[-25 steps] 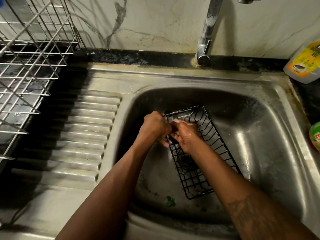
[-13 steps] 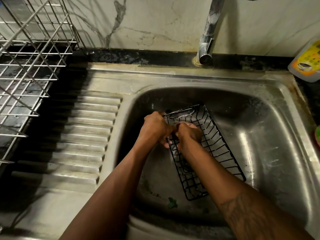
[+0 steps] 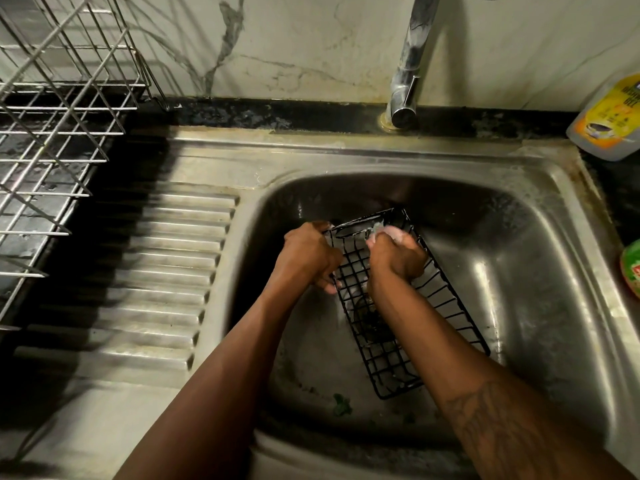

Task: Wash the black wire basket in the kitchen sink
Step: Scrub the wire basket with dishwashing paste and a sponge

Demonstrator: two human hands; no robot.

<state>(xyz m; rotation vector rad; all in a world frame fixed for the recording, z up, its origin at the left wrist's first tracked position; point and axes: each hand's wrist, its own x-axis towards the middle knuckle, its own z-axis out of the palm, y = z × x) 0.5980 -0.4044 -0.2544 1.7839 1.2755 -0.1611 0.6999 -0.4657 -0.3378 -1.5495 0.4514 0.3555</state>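
Since half a second ago the right grip [image 3: 398,258] has slid toward the far end of the black wire basket [image 3: 446,303], while the basket itself lies as it did. Head view: the basket sits in the bowl of the steel sink [image 3: 571,209], centre of the frame, running from the lower middle up and to the right, over the drain [image 3: 372,323]. The left grip [image 3: 308,254] clenches around the basket's left rim near its far corner. The right grip is curled around a pale sudsy wad [image 3: 384,233], pressed against the far end wall. A chrome tap [image 3: 410,64] stands at the top, right of centre. A ribbed draining board [image 3: 166,271] fills the left, with a silver wire rack [image 3: 62,98] in the upper left. On the dark table [image 3: 620,202] at the upper right lies a yellow-labelled bottle [image 3: 609,119]. A green scrap [image 3: 341,405] lies on the sink floor, just beside the basket's near end.
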